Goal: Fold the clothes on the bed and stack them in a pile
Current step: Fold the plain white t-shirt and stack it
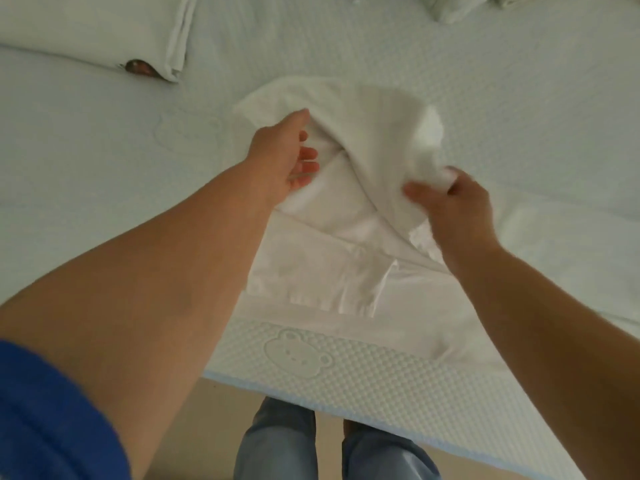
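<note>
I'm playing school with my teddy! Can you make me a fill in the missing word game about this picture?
1. The white garment is being folded on the ____.
2. The right hand pinches a bunched part of the cloth, so it takes ____ hands together with the left hand.
3. The raised picture on the mattress edge is a ____.
4. The person's sleeve is ____.

Missing words: bed; two; bear; blue

The right hand is blurring at its fingertips, so its grip on the cloth is perhaps a pinch. The pillow is running off the top-left edge.
</note>
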